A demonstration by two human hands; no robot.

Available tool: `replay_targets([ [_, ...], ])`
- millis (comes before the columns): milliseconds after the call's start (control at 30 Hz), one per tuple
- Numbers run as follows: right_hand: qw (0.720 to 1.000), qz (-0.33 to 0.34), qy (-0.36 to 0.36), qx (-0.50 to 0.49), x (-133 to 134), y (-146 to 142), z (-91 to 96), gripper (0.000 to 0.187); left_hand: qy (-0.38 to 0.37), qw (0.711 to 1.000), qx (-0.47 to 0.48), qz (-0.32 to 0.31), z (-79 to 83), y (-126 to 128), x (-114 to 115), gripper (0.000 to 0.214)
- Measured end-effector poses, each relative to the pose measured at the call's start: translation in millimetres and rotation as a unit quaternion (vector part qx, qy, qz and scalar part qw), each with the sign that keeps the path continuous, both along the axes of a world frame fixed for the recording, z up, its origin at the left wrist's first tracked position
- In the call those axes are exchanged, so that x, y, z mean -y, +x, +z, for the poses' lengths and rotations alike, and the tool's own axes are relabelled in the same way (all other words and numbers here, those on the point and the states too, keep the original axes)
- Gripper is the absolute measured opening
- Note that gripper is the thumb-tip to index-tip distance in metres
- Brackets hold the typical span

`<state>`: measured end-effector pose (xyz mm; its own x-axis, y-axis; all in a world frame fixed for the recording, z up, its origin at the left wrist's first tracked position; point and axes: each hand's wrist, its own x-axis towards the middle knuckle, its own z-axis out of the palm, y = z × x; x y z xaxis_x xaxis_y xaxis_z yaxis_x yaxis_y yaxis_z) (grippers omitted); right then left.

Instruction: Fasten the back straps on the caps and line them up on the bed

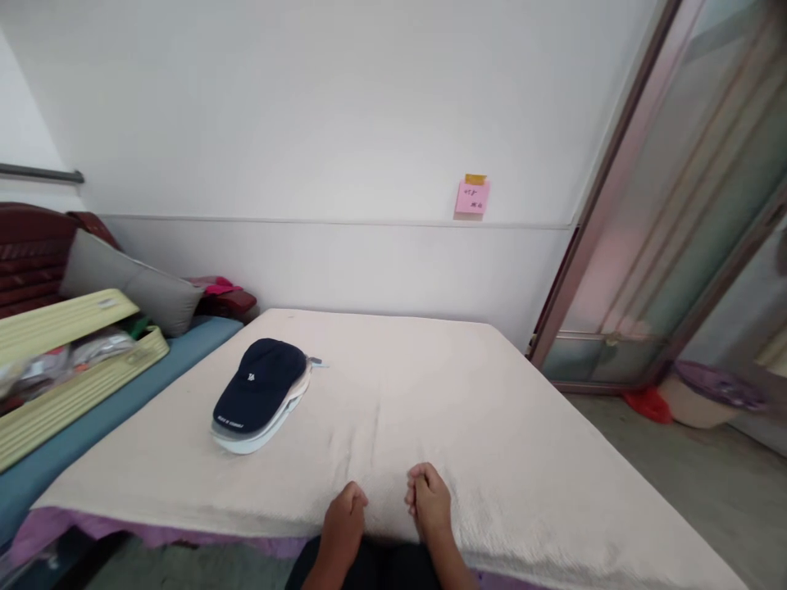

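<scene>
Both of my hands are curled into fists at the front edge of the cloth-covered table (430, 385). My left hand (345, 518) is closed, thumb side up, and nothing shows in it. To its right, my right hand (430, 498) is also closed with no object visible between the fingers. A stack of baseball caps lies to the left, apart from both hands. Its top one is a navy cap (264, 381) with a small white emblem and white lettering on the brim. Beneath it, paler caps (255, 442) show their brims, and a small tag or strap sticks out at the back.
A pink note (472, 197) is taped to the white wall. On the left are a grey cushion (132, 279), pale yellow slatted pieces (86, 377) and a blue mat (190, 340). On the right stand a framed glass door (639, 328) and a basin (698, 397) on the floor.
</scene>
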<state>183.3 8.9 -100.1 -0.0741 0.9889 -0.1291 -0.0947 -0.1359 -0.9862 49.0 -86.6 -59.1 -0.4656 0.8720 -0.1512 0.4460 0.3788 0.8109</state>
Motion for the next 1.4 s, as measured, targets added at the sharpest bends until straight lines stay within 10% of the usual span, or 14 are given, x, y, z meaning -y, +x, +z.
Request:
replay_targets([
  [1033,0.992,0.010,0.098,0.075,9,8,7.3,0.031,0.122,0.987,0.073,0.076,-15.1,-5,11,0.023],
  [1400,0.990,-0.002,0.110,0.089,7,5,0.7,0.029,0.174,0.950,0.234,0.115,25.1,-12,32,0.014],
])
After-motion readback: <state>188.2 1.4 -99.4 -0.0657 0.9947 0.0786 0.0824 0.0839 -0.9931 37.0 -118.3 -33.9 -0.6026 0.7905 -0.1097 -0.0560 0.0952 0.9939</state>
